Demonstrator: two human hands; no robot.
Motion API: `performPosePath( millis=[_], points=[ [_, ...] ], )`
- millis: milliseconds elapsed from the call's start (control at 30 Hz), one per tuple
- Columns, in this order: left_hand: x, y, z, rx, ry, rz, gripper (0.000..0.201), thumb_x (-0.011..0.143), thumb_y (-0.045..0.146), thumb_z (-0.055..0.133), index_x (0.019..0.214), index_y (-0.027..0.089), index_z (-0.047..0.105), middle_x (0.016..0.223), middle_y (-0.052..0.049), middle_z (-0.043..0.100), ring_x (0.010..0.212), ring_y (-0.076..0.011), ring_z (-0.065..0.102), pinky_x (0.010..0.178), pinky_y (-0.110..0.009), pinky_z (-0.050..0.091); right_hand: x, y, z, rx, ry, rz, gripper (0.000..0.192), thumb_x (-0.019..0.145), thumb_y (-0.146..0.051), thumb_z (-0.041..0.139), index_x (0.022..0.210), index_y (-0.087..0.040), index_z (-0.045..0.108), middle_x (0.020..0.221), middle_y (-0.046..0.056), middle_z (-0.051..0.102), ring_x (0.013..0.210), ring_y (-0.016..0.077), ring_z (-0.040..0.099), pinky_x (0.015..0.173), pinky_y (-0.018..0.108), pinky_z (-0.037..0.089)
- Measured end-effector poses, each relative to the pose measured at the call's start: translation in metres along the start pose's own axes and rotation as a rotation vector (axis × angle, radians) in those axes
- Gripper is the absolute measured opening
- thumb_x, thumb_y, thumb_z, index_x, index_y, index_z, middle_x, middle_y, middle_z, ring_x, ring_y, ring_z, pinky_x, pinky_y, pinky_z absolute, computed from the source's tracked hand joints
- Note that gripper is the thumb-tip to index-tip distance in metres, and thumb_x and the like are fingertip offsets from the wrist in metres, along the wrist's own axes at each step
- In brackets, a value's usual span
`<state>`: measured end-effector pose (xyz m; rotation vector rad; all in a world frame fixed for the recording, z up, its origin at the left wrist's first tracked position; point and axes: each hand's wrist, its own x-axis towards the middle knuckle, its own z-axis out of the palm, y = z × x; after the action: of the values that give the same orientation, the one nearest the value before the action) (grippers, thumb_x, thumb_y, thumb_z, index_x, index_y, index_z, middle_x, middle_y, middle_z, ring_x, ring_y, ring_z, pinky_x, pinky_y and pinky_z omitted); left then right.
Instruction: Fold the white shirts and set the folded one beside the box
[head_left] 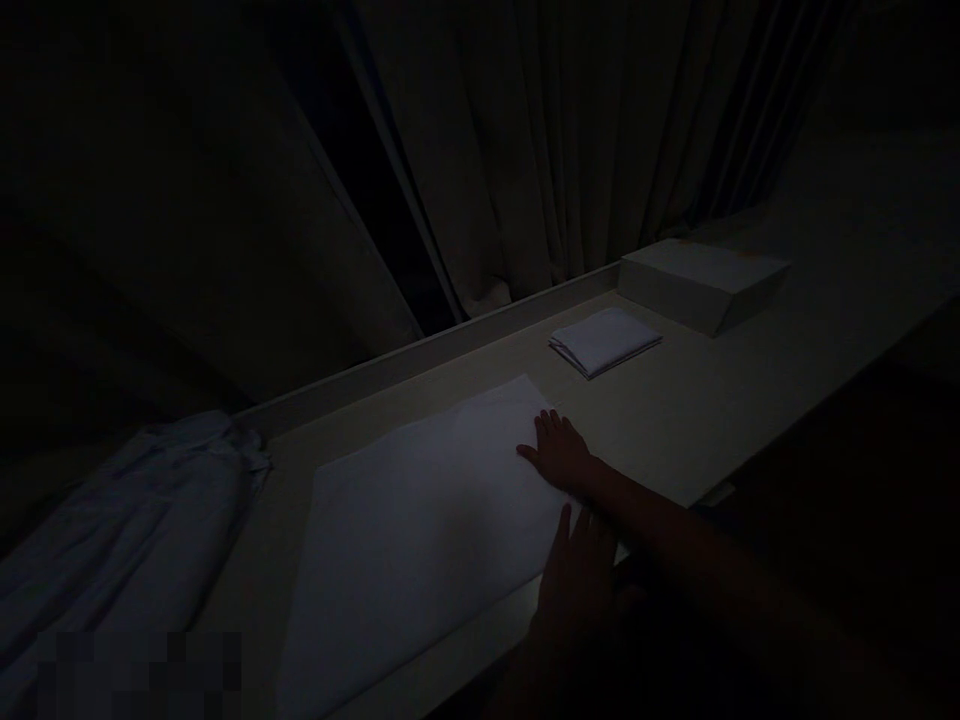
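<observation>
A white cloth lies spread flat on the pale table, its right edge under my hands. My right hand rests palm down on the cloth's right edge near its far corner, fingers apart and thumb out to the left. Just below it, my left hand is at the same edge closer to me, with its fingers stretched out. The right forearm partly covers the left fingers, and dim light blurs the details. Beyond my right hand sits a smaller folded white cloth.
A pale box-like block stands at the far right on the table. Heaped, crumpled whitish cloth lies at the left. A low raised ledge runs along the back, with dark curtains hanging behind it.
</observation>
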<state>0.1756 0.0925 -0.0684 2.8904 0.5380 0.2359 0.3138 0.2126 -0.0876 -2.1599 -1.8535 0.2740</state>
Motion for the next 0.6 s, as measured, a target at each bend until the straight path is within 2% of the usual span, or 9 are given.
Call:
performPosePath(
  millis=[100,200,300,367,533,600],
  points=[
    [-0.002,-0.002,0.001,0.042,-0.028,0.000,0.084,0.089,0.068,0.032,0.153,0.016,0.015,0.159,-0.010,0.021,0.147,-0.0308,0.011,0.118,-0.055,0.016,0.034,0.005,-0.002,-0.023,-0.033,0.007,0.091,0.090,-0.071,0.019,0.149,-0.003,0.027,0.156,0.020,0.021,0.146,0.0325,0.011,0.117,0.046,0.007],
    [-0.003,-0.004,0.002,0.071,-0.040,0.023,0.082,0.091,0.064,0.032,0.154,0.015,0.013,0.160,-0.010,0.017,0.147,-0.0310,0.008,0.118,-0.054,0.014,0.064,0.009,-0.007,-0.054,-0.076,0.004,0.084,0.093,-0.066,0.022,0.150,-0.005,0.027,0.157,0.018,0.020,0.146,0.0321,0.012,0.116,0.046,0.008],
    [-0.004,-0.004,0.001,0.090,-0.045,0.020,0.081,0.091,0.062,0.032,0.153,0.014,0.014,0.160,-0.010,0.015,0.147,-0.0308,0.007,0.118,-0.054,0.014,0.090,0.010,-0.014,-0.050,-0.085,0.021,0.075,0.094,-0.060,0.031,0.148,-0.008,0.033,0.157,0.017,0.023,0.145,0.0310,0.016,0.116,0.045,0.008],
    [-0.004,-0.004,-0.001,0.101,-0.045,0.019,0.080,0.092,0.062,0.032,0.153,0.014,0.016,0.160,-0.009,0.015,0.148,-0.0298,0.007,0.118,-0.053,0.014,0.105,0.009,-0.020,-0.033,-0.067,0.046,0.065,0.095,-0.055,0.036,0.144,-0.011,0.040,0.154,0.016,0.030,0.143,0.0302,0.022,0.115,0.045,0.011],
    [-0.006,0.001,-0.014,0.113,-0.004,-0.012,0.079,0.091,0.061,0.035,0.152,0.013,0.021,0.160,-0.009,0.018,0.148,-0.0284,0.002,0.117,-0.055,0.014,0.134,0.007,-0.032,0.019,-0.003,0.230,0.047,0.097,-0.040,0.041,0.128,-0.007,0.052,0.127,0.025,0.056,0.122,0.0318,0.050,0.102,0.047,0.035],
    [-0.007,0.003,-0.020,0.116,0.011,-0.022,0.078,0.091,0.059,0.037,0.151,0.012,0.021,0.159,-0.010,0.019,0.148,-0.0285,0.002,0.117,-0.056,0.014,0.144,0.010,-0.034,0.056,-0.003,0.293,0.042,0.095,-0.038,0.049,0.120,-0.006,0.057,0.115,0.023,0.061,0.110,0.0295,0.058,0.094,0.044,0.044]
  ],
)
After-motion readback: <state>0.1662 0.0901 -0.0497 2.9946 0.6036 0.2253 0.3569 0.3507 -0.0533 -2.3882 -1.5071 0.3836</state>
